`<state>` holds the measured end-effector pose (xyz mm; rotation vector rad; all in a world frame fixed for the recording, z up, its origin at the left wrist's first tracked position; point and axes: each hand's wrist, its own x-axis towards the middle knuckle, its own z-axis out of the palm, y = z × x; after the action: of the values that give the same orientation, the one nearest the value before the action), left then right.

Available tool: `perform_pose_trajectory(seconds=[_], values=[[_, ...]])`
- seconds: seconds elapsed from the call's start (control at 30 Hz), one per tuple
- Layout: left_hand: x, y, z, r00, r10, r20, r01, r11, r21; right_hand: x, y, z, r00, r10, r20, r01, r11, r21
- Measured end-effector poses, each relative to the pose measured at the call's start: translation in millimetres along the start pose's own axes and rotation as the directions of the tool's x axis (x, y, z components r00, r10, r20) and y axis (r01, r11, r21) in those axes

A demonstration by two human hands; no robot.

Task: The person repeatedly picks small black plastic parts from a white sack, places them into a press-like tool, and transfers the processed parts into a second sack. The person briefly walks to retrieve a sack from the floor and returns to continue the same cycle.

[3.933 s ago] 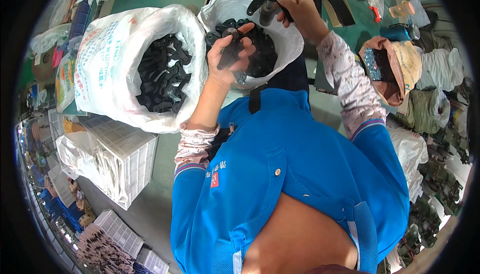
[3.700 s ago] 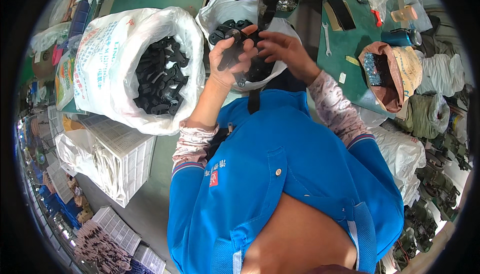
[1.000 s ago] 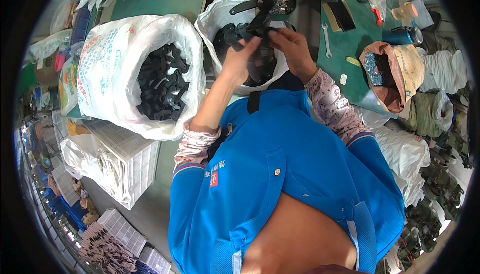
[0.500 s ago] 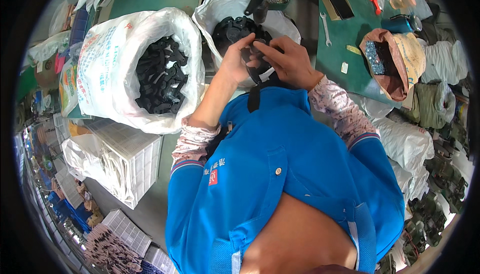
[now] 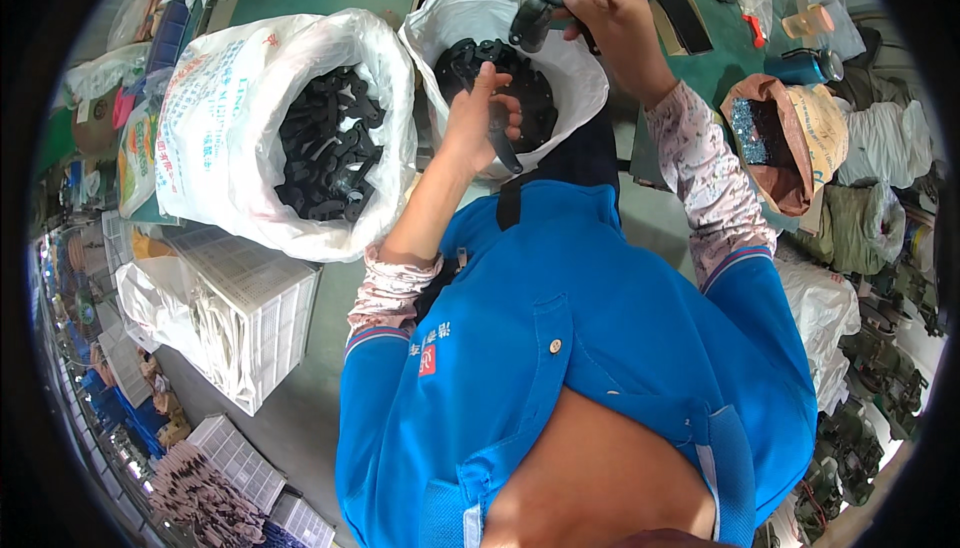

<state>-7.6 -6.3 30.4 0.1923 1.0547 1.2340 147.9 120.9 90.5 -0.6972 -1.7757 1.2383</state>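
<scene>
My left hand (image 5: 478,120) hangs over the smaller white bag (image 5: 455,23) of black plastic parts and grips one long black part (image 5: 503,148) against the palm. My right hand (image 5: 612,18) is raised higher, at the edge of the green bench, with its fingers closed on a black handle (image 5: 535,10) of a machine there. The bag's black parts (image 5: 520,88) lie between the two hands.
A larger white sack (image 5: 215,118) full of black parts stands to the left. Below it sit white plastic crates (image 5: 270,313). On the green bench (image 5: 735,53) lie a dark phone, a red tool and a blue bottle. An open brown bag (image 5: 760,133) rests at right.
My hands were together over the smaller bag half a second ago. Now the right hand has risen to the black handle, and the left stays low with a black part.
</scene>
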Motion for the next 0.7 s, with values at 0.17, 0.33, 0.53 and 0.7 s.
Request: perform_pose_trajectory(seconds=[0.17,0.33,0.53,0.7], values=[[3,-2,-3,0.995,0.097,-0.012,-0.098,0.994,-0.043,27,8,2,0.949,0.310,0.060,-0.313,0.949,0.040],[8,2,2,0.970,0.229,-0.082,-0.233,0.972,-0.039,12,8,11,0.932,0.358,0.047,-0.361,0.919,0.161],[25,-5,5,0.964,0.259,-0.064,-0.263,0.962,-0.071,-66,31,32,0.803,0.527,0.278,-0.557,0.829,0.038],[28,-9,14,0.973,0.231,-0.027,-0.229,0.972,0.043,-86,10,46,0.771,0.536,0.343,-0.596,0.798,0.092]])
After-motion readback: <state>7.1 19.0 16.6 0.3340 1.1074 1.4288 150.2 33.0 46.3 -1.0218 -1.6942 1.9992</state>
